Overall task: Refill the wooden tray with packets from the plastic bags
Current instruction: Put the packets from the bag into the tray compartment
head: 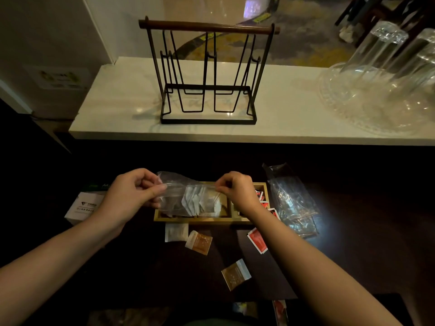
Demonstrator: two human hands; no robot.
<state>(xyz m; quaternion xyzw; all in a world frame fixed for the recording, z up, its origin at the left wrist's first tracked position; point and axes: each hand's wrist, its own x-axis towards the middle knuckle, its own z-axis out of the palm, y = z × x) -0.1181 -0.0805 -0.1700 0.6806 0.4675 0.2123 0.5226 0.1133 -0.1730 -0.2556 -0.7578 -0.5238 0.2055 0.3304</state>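
Both hands, left (pixel 131 191) and right (pixel 235 191), pinch a plastic bag (pixel 188 198) over the wooden tray (pixel 202 219) on a dark table (pixel 146 267).

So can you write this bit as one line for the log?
step: opening bag | left hand: pinching plastic bag | right hand: pinching it | wooden tray: beneath

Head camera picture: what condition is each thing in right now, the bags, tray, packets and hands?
Clear plastic bag of white packets: held over the tray, mouth being pulled apart.
Left hand: pinching the bag's left edge.
Right hand: pinching its right edge.
Wooden compartment tray: partly filled, red packets at right.
Second clear plastic bag: lying crumpled beside the tray, looks empty.
Loose brown packets: lying outside the tray.
Black wire rack: upright, empty.
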